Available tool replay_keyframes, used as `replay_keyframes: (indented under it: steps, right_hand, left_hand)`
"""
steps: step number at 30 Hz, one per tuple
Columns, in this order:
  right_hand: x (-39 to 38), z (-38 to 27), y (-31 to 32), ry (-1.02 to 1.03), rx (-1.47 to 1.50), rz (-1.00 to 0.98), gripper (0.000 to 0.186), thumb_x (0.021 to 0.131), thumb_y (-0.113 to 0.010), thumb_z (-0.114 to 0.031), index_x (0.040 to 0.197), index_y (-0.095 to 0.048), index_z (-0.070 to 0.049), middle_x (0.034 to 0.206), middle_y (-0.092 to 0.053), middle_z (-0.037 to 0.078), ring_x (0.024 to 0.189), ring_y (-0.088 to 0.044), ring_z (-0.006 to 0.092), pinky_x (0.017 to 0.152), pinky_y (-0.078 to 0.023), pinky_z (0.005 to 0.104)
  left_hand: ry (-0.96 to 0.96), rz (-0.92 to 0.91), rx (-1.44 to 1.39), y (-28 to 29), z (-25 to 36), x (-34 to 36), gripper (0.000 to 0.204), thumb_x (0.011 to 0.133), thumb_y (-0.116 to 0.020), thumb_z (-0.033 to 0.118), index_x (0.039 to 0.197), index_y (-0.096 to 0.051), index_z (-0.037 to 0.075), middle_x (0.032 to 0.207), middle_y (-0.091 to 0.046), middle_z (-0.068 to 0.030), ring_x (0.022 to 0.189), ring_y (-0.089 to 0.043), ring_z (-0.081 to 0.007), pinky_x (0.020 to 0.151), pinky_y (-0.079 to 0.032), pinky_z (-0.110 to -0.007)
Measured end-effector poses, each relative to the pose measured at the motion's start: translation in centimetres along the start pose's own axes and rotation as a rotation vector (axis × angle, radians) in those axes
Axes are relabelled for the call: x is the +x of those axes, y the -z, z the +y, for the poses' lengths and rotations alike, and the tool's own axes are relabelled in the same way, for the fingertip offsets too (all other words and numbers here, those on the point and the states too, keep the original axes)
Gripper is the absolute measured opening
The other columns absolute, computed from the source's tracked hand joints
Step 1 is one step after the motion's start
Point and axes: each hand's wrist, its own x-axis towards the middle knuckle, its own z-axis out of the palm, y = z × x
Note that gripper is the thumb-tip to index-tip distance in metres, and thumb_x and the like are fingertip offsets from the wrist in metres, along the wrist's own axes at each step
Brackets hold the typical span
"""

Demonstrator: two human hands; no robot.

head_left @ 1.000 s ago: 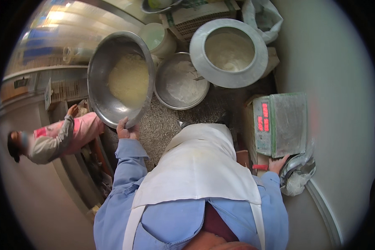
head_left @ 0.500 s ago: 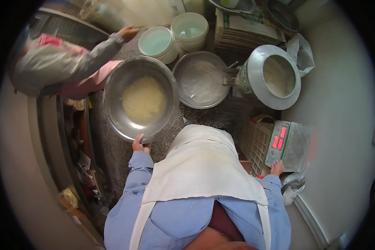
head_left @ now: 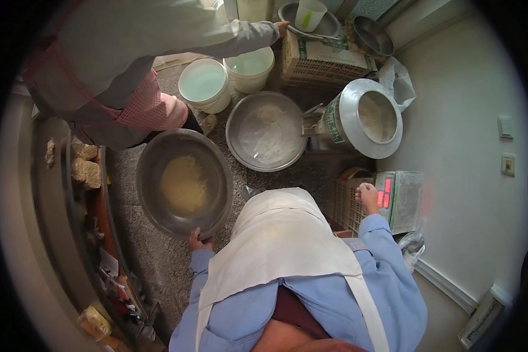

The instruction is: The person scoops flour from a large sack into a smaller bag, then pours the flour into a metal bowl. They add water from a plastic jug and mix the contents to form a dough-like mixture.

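Observation:
My left hand (head_left: 200, 237) grips the near rim of a large steel bowl (head_left: 212, 188) with pale yellow meal in it. My right hand (head_left: 366, 196) is raised with curled fingers beside a scale (head_left: 403, 202) with a lit red display; whatever is in the fingers, if anything, is hidden. Beyond them, a round steel basin (head_left: 261, 138) holds white powder, and next to it a metal vessel (head_left: 351, 102) with a wide rim holds more powder.
A co-worker (head_left: 111, 88) in pink check reaches toward a tray (head_left: 328, 29) atop crates (head_left: 311, 64). Two white buckets (head_left: 205, 88) of liquid stand nearby. Shelving (head_left: 70, 229) with packets runs along the left; a white wall (head_left: 475, 176) bounds the right.
The yellow-meal bowl has moved down in the picture with my left hand. My right hand has left the scale's near edge and risen. The co-worker has come to the upper left, arm outstretched.

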Motion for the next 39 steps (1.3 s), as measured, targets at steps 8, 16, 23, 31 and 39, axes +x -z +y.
replay_keyframes:
  steps: [8,16,23,31,39]
  right_hand:
    - [1.4,-7.1,-2.8,0.071,-0.069,-0.226,0.015,0.082,-0.052,-0.015,0.088,-0.057,-0.002,0.071,-0.058,0.006,0.054,-0.055,0.0117,0.048,-0.046,0.0241]
    - [6.9,-14.8,-6.2,0.274,-0.142,-0.413,0.019,0.082,-0.051,-0.015,0.09,-0.055,0.002,0.071,-0.058,0.007,0.052,-0.051,0.0106,0.047,-0.042,0.0239]
    - [10.0,-17.2,-6.9,0.351,-0.146,-0.468,0.02,0.081,-0.053,-0.016,0.088,-0.057,0.002,0.068,-0.059,0.006,0.051,-0.052,0.0094,0.049,-0.042,0.0242]
    - [13.2,-16.7,-8.3,0.342,-0.186,-0.516,0.024,0.082,-0.052,-0.016,0.094,-0.056,0.004,0.072,-0.06,0.009,0.053,-0.053,0.0103,0.048,-0.043,0.0244]
    - [13.8,-17.3,-10.0,0.369,-0.215,-0.527,0.019,0.08,-0.052,-0.014,0.087,-0.058,0.003,0.068,-0.059,0.006,0.053,-0.053,0.0091,0.048,-0.042,0.0241]
  left_hand:
    - [-0.05,0.03,-0.137,-0.3,-1.4,-2.6,0.025,0.066,-0.062,0.008,0.09,-0.056,0.01,0.091,-0.057,-0.0053,0.084,-0.056,-0.0241,0.069,-0.051,-0.038]
    - [-0.105,0.094,-0.213,-2.8,-4.7,-5.0,0.022,0.064,-0.062,0.009,0.085,-0.057,0.01,0.087,-0.059,-0.0044,0.079,-0.058,-0.0217,0.068,-0.051,-0.035]
    - [-0.183,0.208,-0.22,-4.8,-6.8,-6.8,0.017,0.064,-0.062,0.011,0.08,-0.057,0.011,0.082,-0.06,-0.0027,0.075,-0.058,-0.0205,0.064,-0.05,-0.033]
    - [-0.171,0.209,-0.205,-7.7,-8.5,-7.8,0.024,0.063,-0.063,0.011,0.086,-0.058,0.013,0.088,-0.058,-0.0021,0.081,-0.056,-0.0208,0.065,-0.048,-0.034]
    - [-0.198,0.224,-0.219,-9.7,-9.6,-7.6,0.035,0.062,-0.064,0.011,0.096,-0.055,0.011,0.094,-0.057,-0.0045,0.087,-0.055,-0.0226,0.07,-0.048,-0.037]
